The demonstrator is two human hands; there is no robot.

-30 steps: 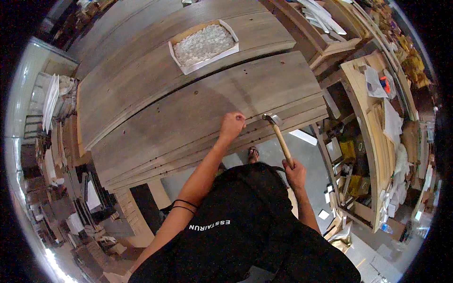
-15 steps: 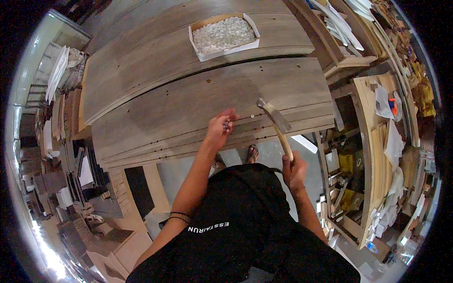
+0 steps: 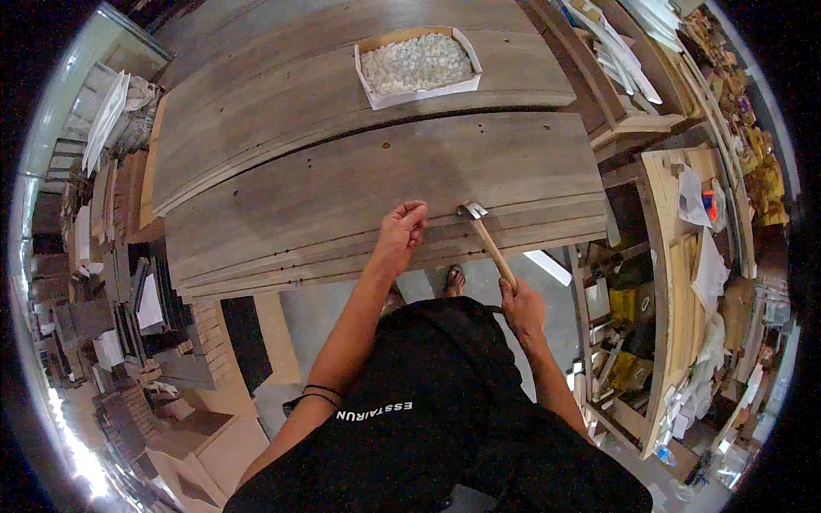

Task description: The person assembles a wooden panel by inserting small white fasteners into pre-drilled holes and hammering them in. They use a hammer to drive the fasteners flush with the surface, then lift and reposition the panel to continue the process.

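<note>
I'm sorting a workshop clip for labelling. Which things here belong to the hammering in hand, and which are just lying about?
In use:
- hammer gripped by right hand
- left hand, fingers pinched at the plank's edge
- stacked grey planks
- white box of small pale pieces

Lying about:
- cluttered shelves
- leaning boards

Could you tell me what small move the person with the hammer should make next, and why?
Probably a short lift of the hammer for another light tap. The right hand grips the wooden handle's end, and the metal head rests on the top board near its front edge. The left hand is pinched on the board just beside the head, so the swing should likely stay small.
</note>
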